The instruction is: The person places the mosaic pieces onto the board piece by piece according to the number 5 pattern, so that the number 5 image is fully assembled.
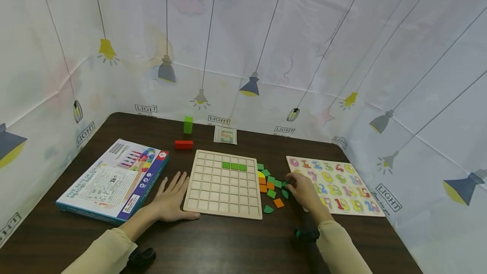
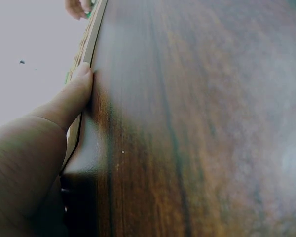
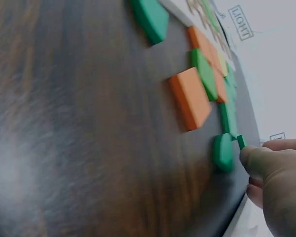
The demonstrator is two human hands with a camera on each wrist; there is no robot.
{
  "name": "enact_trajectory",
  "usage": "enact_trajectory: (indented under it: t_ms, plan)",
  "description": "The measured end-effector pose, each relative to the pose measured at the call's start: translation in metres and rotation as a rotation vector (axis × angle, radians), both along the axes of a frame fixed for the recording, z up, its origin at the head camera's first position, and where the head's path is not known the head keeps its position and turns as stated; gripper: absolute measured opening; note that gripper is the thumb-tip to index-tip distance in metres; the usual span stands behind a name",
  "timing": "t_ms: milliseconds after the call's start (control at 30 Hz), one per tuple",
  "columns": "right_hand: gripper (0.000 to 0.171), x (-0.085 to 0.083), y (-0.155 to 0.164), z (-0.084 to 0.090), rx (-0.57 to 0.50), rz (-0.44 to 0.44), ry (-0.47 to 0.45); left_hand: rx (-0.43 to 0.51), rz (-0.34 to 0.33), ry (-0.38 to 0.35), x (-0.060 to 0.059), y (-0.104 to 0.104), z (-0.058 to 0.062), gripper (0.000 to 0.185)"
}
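Wooden grid board (image 1: 222, 192) lies between the left hand (image 1: 170, 201), flat with fingers spread, and the right hand (image 1: 305, 189). Loose coloured pieces (image 1: 270, 185) lie right of it; three green squares (image 1: 234, 166) sit in far cells; the right hand pinches a partly hidden green piece (image 3: 241, 142).

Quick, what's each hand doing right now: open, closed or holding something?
Left hand: open, spread flat at the edge of the wooden board.
Right hand: holding a small green piece.
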State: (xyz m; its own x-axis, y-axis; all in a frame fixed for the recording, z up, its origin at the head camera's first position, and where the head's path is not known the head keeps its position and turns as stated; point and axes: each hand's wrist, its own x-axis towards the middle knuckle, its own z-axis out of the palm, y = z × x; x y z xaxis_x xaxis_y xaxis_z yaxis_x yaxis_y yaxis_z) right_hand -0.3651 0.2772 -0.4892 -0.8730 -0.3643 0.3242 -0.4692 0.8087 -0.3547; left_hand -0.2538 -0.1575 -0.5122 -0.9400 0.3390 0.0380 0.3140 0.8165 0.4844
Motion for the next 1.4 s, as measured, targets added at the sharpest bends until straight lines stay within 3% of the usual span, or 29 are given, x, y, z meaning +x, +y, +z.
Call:
enact_trajectory:
  t_ms: [200, 300, 433, 800, 1067, 1300, 1400]
  plan:
    - [0.028, -0.005, -0.014, 0.005, -0.043, 0.005, 0.045, -0.011, 0.007, -0.001, -0.001, -0.001, -0.005, 0.125]
    - [0.03, -0.007, -0.03, 0.009, -0.046, 0.036, 0.06, -0.046, 0.011, -0.023, -0.001, 0.0, -0.004, 0.126]
    - [0.03, -0.013, -0.058, 0.016, -0.052, 0.08, 0.083, -0.025, 0.019, -0.017, -0.002, -0.001, 0.001, 0.126]
    - [0.033, -0.018, -0.113, 0.017, -0.069, 0.133, 0.009, -0.051, 0.038, 0.009, -0.005, -0.002, -0.013, 0.126]
    - [0.032, -0.025, -0.139, 0.01, -0.082, 0.193, -0.013, -0.044, 0.017, 0.002, -0.004, 0.001, -0.006, 0.127]
    - [0.033, -0.029, -0.166, 0.007, -0.069, 0.198, -0.047, -0.078, 0.039, 0.001, -0.007, 0.0, -0.013, 0.127]
    - [0.032, -0.031, -0.175, 0.005, -0.077, 0.201, -0.063, -0.051, 0.026, -0.015, -0.005, -0.001, -0.007, 0.125]
